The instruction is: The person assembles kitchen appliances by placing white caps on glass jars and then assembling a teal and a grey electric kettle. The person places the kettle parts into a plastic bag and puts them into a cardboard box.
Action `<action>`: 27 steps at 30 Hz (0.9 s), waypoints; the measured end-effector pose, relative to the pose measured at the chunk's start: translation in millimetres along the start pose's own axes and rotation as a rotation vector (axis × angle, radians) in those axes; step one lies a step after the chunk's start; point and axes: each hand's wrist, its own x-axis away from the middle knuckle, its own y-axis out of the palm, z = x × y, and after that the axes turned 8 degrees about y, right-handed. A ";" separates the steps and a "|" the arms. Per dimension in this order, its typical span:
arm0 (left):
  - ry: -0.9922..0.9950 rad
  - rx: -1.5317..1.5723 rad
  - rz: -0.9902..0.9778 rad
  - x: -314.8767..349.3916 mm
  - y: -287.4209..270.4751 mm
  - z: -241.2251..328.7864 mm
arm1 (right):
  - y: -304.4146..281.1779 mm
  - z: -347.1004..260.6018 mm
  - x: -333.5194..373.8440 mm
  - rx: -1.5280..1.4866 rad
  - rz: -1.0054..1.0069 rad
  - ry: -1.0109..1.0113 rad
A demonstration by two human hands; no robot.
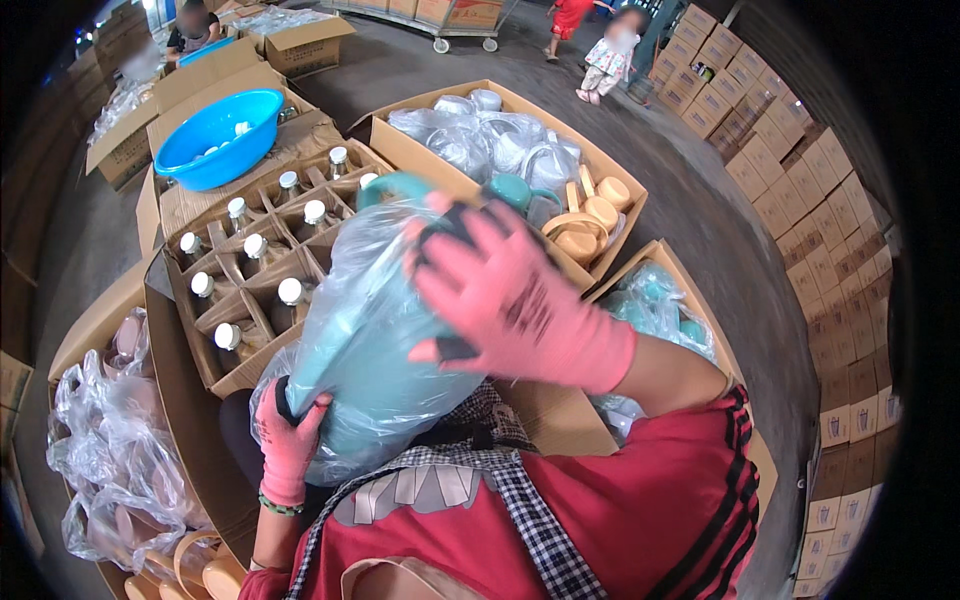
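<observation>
A large clear plastic bag (pixel 365 330) holding teal plastic pieces bulges above my lap. A curved teal handle (pixel 397 184) shows at the bag's far end. My left hand (pixel 286 435), in a pink glove with bare fingertips, grips the bag's near left side with the thumb on top. Over the bag's right side, my right hand (pixel 510 300) is spread open in the same kind of glove, slightly blurred by motion. Whether its fingertips touch the plastic, I cannot tell.
A divided carton (pixel 215 375) holds several white-capped clear bottles. A blue basin (pixel 190 170) rests on cardboard beyond it. Open boxes of bagged plastic pieces surround me, one with peach handled pieces (pixel 600 210). Stacked cartons (pixel 790 180) line the right. People and a trolley (pixel 440 20) are farther off.
</observation>
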 end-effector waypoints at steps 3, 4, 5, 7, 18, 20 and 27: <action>0.071 -0.025 0.051 11.2 7.8 -11.6 | 1.1 24.4 12.5 -0.137 0.008 0.368; 0.072 -0.009 0.030 12.7 6.8 -10.7 | 6.3 26.1 10.0 -0.135 0.014 0.302; 0.076 0.012 0.002 15.1 8.1 -9.4 | 12.8 25.6 6.6 -0.129 0.017 0.244; 0.208 -0.004 -0.006 34.6 18.2 -28.5 | 35.6 15.9 3.5 -0.232 -0.097 0.127; 0.144 -0.164 -0.485 75.9 -1.0 -57.2 | 58.3 -25.8 -18.5 -0.508 -0.465 -0.322; 0.154 -0.226 -0.387 68.9 -11.8 -52.3 | 54.5 -6.3 -12.8 -0.510 -0.489 -0.265; 0.342 -0.195 -0.237 25.0 -31.4 -12.8 | 50.6 47.9 17.6 -0.687 -0.726 0.073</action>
